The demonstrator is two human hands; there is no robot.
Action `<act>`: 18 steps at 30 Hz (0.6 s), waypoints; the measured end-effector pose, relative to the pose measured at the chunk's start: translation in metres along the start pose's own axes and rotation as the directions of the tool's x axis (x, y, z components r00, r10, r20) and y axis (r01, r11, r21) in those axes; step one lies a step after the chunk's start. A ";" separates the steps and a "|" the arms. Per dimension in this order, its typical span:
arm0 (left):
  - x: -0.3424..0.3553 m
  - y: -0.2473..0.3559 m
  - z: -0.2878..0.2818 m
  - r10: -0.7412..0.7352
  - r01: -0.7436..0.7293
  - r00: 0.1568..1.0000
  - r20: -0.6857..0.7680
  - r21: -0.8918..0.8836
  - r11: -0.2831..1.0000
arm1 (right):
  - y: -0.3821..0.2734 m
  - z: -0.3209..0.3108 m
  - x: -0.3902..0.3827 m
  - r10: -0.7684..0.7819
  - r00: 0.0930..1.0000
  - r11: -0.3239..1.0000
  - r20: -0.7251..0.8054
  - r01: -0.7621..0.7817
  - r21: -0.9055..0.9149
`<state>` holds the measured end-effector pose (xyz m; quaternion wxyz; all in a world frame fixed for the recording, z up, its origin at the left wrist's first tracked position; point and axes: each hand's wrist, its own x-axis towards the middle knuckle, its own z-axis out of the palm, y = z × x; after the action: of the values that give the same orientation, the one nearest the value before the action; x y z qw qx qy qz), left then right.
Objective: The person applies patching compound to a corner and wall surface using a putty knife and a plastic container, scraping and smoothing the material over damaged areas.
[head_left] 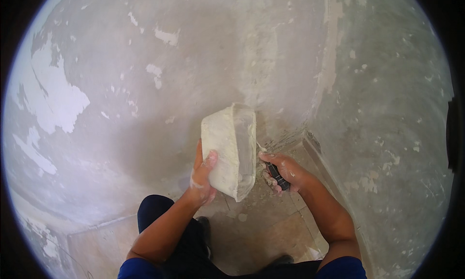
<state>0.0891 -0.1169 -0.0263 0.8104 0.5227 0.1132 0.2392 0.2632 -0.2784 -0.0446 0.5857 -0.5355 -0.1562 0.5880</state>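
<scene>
A pale, off-white plastic tub (220, 153), deep, flared and caked with dried paste on its outside, was at the centre of the frame, tipped on its side so that its open mouth faced right. The left hand (203, 178) held it from the lower left, thumb pressed on the crusted outer wall. Just beside the mouth, right of centre, the right hand (286, 172) was closed around the black handle (278, 176) of a hand tool; a smear of whitish paste showed beyond the thumb, but the tool's working end could not be made out clearly.

For working the tool at the mouth, a firm, spread left-hand hold seemed wise, since the coated wall looked likely to slip. The right wrist was probably best kept loose, with the tool drawn flat along the rim and the mouth tilted up enough to keep paste from falling.

Below lay a dusty, tan tiled floor (276, 233), with a dark shoe (205, 230) at lower centre. A grey plastered wall (160, 90) with white patches filled the upper left, meeting a greenish-grey wall (397, 114) at right.
</scene>
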 end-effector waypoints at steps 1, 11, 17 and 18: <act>0.002 -0.003 -0.009 -0.003 0.003 1.000 -0.007 -0.006 1.000 | 0.000 -0.003 0.000 -0.011 1.000 1.000 -0.011 0.010 -0.003; 0.009 0.009 -0.007 0.022 -0.022 0.999 -0.032 -0.005 1.000 | 0.007 -0.033 0.008 -0.213 0.873 0.966 0.439 0.121 0.228; 0.012 0.006 0.003 0.072 -0.071 0.994 -0.081 0.018 0.997 | 0.011 -0.024 0.012 -0.201 0.856 0.955 0.476 0.062 0.292; 0.011 0.006 0.001 0.063 -0.060 0.995 -0.076 0.050 0.997 | 0.012 -0.022 0.011 -0.193 0.860 0.952 0.472 0.049 0.301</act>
<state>0.0980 -0.1102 -0.0195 0.7849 0.5356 0.1340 0.2813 0.2779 -0.2820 -0.0676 0.6313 -0.2677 -0.2507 0.6834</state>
